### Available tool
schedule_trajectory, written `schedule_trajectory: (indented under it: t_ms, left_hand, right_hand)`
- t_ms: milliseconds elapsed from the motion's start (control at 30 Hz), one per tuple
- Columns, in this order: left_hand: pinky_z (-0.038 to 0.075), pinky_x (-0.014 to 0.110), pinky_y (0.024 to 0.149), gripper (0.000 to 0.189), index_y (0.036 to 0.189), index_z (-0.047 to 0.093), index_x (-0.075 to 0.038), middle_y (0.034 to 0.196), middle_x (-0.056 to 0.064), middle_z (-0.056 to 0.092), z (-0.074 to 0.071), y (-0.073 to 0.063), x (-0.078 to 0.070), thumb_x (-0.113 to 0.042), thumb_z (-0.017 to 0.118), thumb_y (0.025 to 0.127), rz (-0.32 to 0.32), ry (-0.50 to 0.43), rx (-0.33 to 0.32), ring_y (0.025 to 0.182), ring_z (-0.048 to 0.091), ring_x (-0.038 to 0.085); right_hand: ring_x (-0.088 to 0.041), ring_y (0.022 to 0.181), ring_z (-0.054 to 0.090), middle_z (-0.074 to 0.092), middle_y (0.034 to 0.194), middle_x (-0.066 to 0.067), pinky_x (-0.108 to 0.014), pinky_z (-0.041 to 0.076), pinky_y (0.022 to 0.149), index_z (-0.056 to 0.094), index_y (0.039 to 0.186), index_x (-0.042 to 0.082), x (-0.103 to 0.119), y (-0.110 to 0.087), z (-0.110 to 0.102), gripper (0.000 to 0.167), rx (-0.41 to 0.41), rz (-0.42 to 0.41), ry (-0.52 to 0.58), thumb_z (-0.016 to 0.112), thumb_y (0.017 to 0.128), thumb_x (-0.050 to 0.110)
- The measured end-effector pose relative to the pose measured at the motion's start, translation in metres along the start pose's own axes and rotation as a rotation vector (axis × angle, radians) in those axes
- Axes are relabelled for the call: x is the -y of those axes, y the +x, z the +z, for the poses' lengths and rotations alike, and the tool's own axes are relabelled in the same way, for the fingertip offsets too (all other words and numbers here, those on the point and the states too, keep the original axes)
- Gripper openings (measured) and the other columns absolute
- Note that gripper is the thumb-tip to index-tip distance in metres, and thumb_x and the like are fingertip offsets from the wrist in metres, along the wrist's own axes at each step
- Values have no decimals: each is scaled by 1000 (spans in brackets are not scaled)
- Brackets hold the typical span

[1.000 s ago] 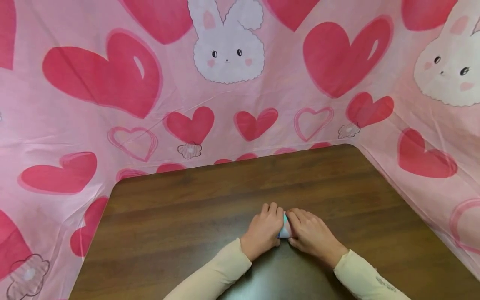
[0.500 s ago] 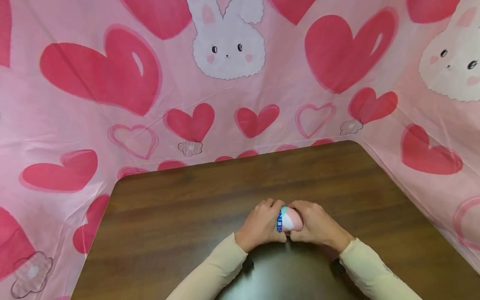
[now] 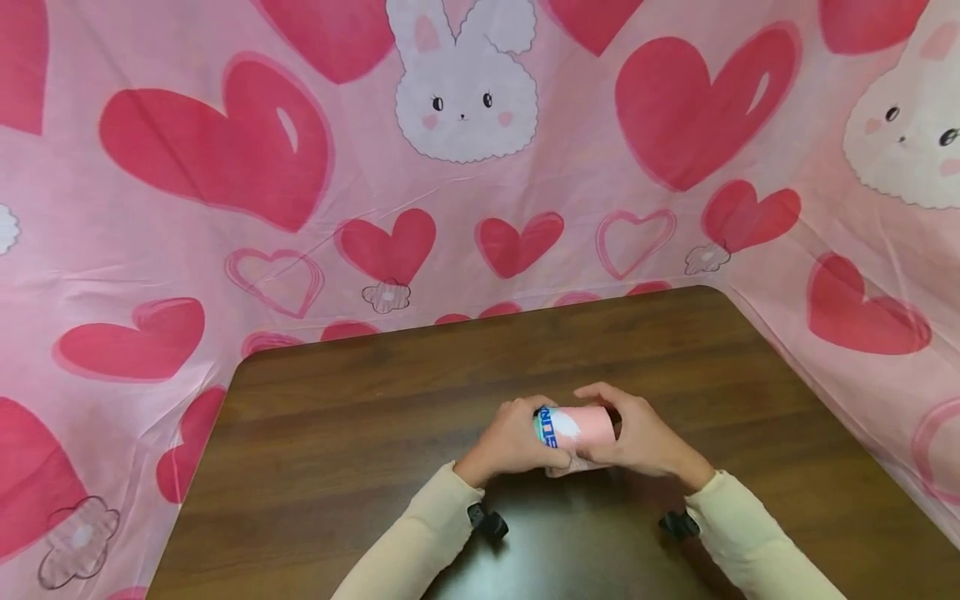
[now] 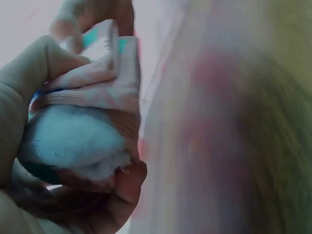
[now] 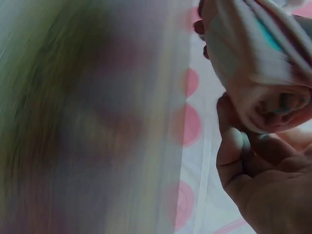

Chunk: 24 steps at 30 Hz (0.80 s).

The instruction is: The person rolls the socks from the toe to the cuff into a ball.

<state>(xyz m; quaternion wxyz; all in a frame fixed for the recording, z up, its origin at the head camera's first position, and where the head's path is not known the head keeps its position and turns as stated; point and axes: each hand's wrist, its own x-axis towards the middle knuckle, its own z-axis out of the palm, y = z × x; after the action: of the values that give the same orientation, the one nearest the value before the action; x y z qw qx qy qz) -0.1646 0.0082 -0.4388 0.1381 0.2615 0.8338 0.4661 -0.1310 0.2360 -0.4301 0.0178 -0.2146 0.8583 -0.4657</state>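
A rolled-up pair of socks (image 3: 588,425), pink with white and teal patches and blue lettering, lies sideways between the two hands, close over the table. My left hand (image 3: 517,437) grips its left end, thumb in front and fingers behind. In the left wrist view, a bunched white sock part (image 4: 73,136) bulges out beside folded ribbed cuffs (image 4: 105,92). At the other end, my right hand (image 3: 648,437) curves round the roll with its thumb against the front and its forefinger raised off the top. The right wrist view shows the coiled end (image 5: 282,107) of the roll by the curled fingers.
Both hands are over a brown wood-grain table (image 3: 360,417) with rounded far corners. A pink cloth (image 3: 450,192) with hearts and rabbits hangs round its back and sides. Black straps (image 3: 487,523) show at both cream-sleeved wrists.
The hands have drawn apart and rolled back, uncovering more of the socks, which were almost hidden between them. The right forefinger has lifted off the roll.
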Motion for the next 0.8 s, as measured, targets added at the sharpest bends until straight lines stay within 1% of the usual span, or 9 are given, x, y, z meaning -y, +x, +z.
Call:
schedule_trajectory:
  t_ms: [67,133,233,333,400,500,567,633,800]
  left_hand:
    - [51,29,52,54,111,67,-10,80,-4,63,-1,0,0,-25,88,64,-58,-112,-18,66,57,11]
    - [52,31,51,50,111,67,-7,80,1,64,-1,-1,0,-19,87,66,-101,-251,-38,63,59,13]
    - [54,31,53,48,112,67,-4,84,6,66,-1,-1,-1,-14,85,69,-167,-469,-67,66,62,16]
    - [55,30,58,44,113,67,2,89,10,68,0,-1,-3,-10,80,73,-207,-689,-72,70,64,18]
    - [55,28,60,42,114,66,5,90,11,69,1,-1,-4,-8,76,75,-227,-808,-62,73,65,17]
    - [55,27,63,40,115,65,8,90,12,70,2,-2,-7,-5,71,78,-245,-958,-36,76,66,17]
    - [55,28,64,39,116,64,8,92,13,71,3,-3,-9,-5,71,79,-256,-1020,-22,78,67,18]
    - [56,28,66,40,119,64,9,96,13,71,3,-4,-10,-4,71,81,-251,-1052,-15,81,68,18]
    - [57,30,71,45,126,61,7,107,16,70,5,-6,-12,-4,72,84,-228,-1087,-40,88,68,20]
  right_hand:
    - [-21,90,59,63,111,-8,-34,54,71,50,138,10,1,-1,-3,64,-12,1,135,82,82,15]
    - [-23,94,61,63,115,-14,-34,54,74,43,144,7,2,-2,-4,64,-24,-24,266,74,88,7]
    - [-23,100,64,62,123,-18,-33,54,78,34,150,5,5,-2,-4,67,-51,-90,425,62,90,-4]
    - [-21,104,65,61,128,-16,-31,55,80,29,152,3,11,-1,0,73,-123,-176,490,59,87,-12]
    - [-21,104,65,62,128,-15,-30,55,80,29,152,0,15,1,4,77,-186,-228,495,60,84,-17]
    - [-19,101,66,65,124,-12,-29,55,80,31,150,-3,21,3,10,79,-282,-254,485,63,80,-21]
    - [-18,99,66,67,120,-11,-27,55,80,34,149,-2,24,4,14,78,-334,-238,479,63,79,-22]
    - [-16,96,67,69,117,-7,-25,54,78,37,147,-2,27,4,16,75,-387,-193,458,64,79,-21]
    - [-10,88,65,71,108,2,-22,53,74,45,139,-8,37,5,20,61,-454,-16,434,67,82,-15]
